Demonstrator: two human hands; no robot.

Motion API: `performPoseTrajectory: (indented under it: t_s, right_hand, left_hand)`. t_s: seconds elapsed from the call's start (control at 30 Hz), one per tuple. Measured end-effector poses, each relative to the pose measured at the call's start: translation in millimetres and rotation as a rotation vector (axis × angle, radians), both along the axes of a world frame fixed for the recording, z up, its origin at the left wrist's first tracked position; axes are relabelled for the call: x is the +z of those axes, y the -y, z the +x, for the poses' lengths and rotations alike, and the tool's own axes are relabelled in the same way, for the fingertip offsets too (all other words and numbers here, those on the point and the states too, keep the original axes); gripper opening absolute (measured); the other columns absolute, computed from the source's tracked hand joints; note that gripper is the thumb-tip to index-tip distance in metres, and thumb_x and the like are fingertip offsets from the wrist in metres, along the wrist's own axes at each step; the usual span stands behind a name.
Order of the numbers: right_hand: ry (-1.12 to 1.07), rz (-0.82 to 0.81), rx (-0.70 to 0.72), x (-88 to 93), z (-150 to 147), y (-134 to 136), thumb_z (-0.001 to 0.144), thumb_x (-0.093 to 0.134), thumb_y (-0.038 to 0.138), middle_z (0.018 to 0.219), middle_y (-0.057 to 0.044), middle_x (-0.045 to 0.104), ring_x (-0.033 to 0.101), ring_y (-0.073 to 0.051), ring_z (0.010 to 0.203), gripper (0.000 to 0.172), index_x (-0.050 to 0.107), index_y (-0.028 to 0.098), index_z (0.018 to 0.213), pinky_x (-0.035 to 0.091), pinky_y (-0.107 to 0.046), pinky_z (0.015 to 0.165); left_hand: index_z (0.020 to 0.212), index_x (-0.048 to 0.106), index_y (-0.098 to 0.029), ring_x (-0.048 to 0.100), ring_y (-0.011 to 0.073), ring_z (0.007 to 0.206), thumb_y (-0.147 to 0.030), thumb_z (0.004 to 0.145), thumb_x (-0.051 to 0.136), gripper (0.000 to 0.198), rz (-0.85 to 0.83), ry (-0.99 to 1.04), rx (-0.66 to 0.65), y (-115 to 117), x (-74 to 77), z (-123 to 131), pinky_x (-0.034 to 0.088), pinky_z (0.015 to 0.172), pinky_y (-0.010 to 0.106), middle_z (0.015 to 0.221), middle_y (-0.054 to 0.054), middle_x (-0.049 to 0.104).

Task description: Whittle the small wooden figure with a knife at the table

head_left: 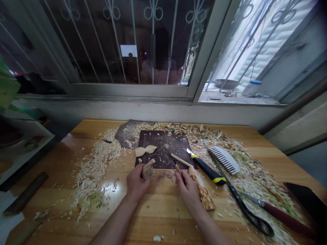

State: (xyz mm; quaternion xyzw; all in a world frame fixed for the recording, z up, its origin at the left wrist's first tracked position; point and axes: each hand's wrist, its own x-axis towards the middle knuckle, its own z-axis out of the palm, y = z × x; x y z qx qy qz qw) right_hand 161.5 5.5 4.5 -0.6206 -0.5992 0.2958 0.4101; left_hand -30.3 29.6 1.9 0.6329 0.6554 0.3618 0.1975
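My left hand [136, 180] is closed around a small pale wooden piece [148, 169] at the near left edge of a dark mat [163, 149]. To the right, my right hand [187, 187] grips a thin tool with a wooden handle [178, 167], its dark tip pointing away over the mat. A carved wooden piece with a narrow waist [145, 150] lies on the mat's left part. A small wooden block [167, 146] and a pale stick [181, 160] rest on it too. Beside my right hand is a partly barked log piece [201, 189].
Wood shavings [102, 156] ring the mat on the wooden table [158, 211]. A black-yellow utility knife [206, 168], a white comb [226, 160], black-handled scissors [245, 207], a red-handled tool [283, 216] and a dark phone-like object [304, 197] lie right. A window [127, 90] stands behind.
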Motion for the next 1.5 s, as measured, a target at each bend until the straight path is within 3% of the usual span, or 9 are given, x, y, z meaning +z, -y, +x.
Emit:
performPoseTrajectory:
  t_s: [0.23,0.7,0.93,1.1,1.3,1.5]
  right_hand:
    - [0.011,0.059,0.015,-2.6,0,-1,0.087,0.04,0.039,0.076,-0.002,0.056,0.05,-0.017,0.072,0.027,0.054,0.018,0.079,0.037,-0.025,0.065]
    - [-0.028,0.024,0.032,-4.9,0,-2,0.088,0.038,0.04,0.072,-0.002,0.057,0.051,-0.017,0.069,0.031,0.055,0.017,0.077,0.037,-0.024,0.062]
    - [-0.002,0.099,0.018,-7.9,0,-2,0.088,0.04,0.036,0.079,-0.004,0.059,0.053,-0.018,0.076,0.027,0.058,0.018,0.081,0.039,-0.026,0.068]
    - [0.019,0.16,0.026,-5.8,1,-2,0.088,0.039,0.033,0.077,-0.004,0.056,0.052,-0.017,0.075,0.025,0.057,0.019,0.079,0.04,-0.027,0.068]
    - [0.049,0.177,0.012,-2.5,1,-1,0.087,0.042,0.031,0.081,-0.004,0.054,0.052,-0.017,0.076,0.023,0.059,0.019,0.078,0.041,-0.027,0.069]
    - [0.046,0.189,0.023,-1.8,1,0,0.087,0.042,0.034,0.083,-0.005,0.055,0.054,-0.017,0.077,0.025,0.062,0.019,0.082,0.042,-0.027,0.07]
  left_hand:
    - [0.079,0.061,-0.021,0.057,0.0127,0.061,-0.016,0.059,0.052,0.022,0.017,-0.012,0.008,0,4.1,1,0.04,0.056,0.019,0.067,-0.004,0.064]
    - [0.083,0.061,-0.02,0.059,0.0148,0.063,-0.023,0.064,0.053,0.021,-0.011,0.104,0.029,-4,-8.6,-4,0.042,0.055,0.019,0.069,-0.002,0.065]
    - [0.087,0.059,-0.019,0.059,0.0169,0.067,-0.026,0.065,0.054,0.023,0.005,0.11,0.056,-7,-12.4,-5,0.042,0.057,0.021,0.073,0.0,0.066]
    - [0.083,0.058,-0.019,0.059,0.0175,0.068,-0.027,0.068,0.053,0.018,0.029,0.065,0.066,-8,-10.4,-3,0.041,0.057,0.022,0.072,0.0,0.064]
    - [0.093,0.056,-0.018,0.058,0.0174,0.074,-0.025,0.069,0.051,0.025,0.042,0.042,0.061,-6,-7.0,0,0.042,0.065,0.023,0.08,0.001,0.064]
    - [0.091,0.055,-0.017,0.058,0.0177,0.074,-0.027,0.071,0.049,0.022,0.037,0.143,0.041,-7,-8.1,-1,0.043,0.066,0.024,0.078,0.001,0.062]
